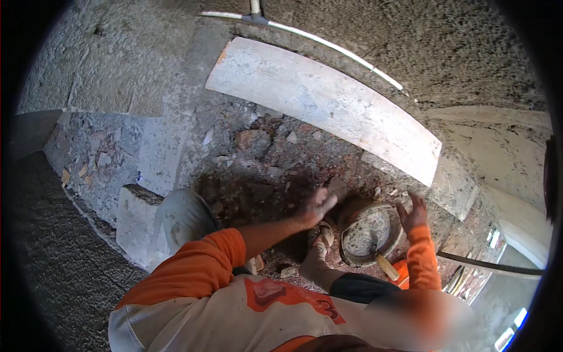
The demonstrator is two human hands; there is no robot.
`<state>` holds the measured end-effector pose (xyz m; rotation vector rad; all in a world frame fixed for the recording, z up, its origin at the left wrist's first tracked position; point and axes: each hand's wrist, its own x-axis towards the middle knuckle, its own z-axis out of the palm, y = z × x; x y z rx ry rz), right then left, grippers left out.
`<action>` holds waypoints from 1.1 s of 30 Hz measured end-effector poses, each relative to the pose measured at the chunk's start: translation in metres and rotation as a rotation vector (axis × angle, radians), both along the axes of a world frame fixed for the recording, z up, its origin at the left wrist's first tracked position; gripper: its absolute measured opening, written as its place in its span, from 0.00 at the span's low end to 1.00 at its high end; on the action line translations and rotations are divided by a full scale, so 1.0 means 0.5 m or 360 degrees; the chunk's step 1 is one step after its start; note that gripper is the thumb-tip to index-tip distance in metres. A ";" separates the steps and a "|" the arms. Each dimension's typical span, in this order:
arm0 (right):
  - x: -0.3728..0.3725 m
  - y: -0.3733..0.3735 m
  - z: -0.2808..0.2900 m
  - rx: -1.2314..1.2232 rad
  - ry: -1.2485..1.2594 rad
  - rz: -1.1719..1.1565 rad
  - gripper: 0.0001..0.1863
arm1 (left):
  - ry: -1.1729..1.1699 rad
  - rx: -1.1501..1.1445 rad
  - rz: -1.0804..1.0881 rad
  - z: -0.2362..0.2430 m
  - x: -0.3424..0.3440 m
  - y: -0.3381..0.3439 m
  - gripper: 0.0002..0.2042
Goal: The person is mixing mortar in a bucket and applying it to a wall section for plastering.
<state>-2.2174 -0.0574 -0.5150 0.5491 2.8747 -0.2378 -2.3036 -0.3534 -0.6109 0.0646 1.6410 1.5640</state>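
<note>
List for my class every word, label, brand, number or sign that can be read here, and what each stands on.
Shirt: an orange-red patch bears large dark print, not copied out here; its smaller marks are too blurred to read.
White board: no lettering to be made out.
Bucket: none to be made out.

Trowel [386, 267] in bucket [350, 253], board [322, 97] beyond it, block [132, 220] far left
</note>
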 end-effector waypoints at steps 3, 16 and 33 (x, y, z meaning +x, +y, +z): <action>0.255 0.082 -0.019 0.0156 -0.0280 -0.0439 0.26 | -0.0274 -0.0001 -0.0183 -0.005 0.090 0.033 0.30; 0.475 0.000 -0.072 -0.0592 -0.0432 -0.0887 0.33 | -0.1014 0.0147 0.0854 -0.193 -0.394 0.068 0.27; 0.423 -0.026 -0.081 -0.0462 -0.1162 -0.0488 0.41 | -0.0112 -0.0026 -0.0963 0.038 0.017 0.145 0.31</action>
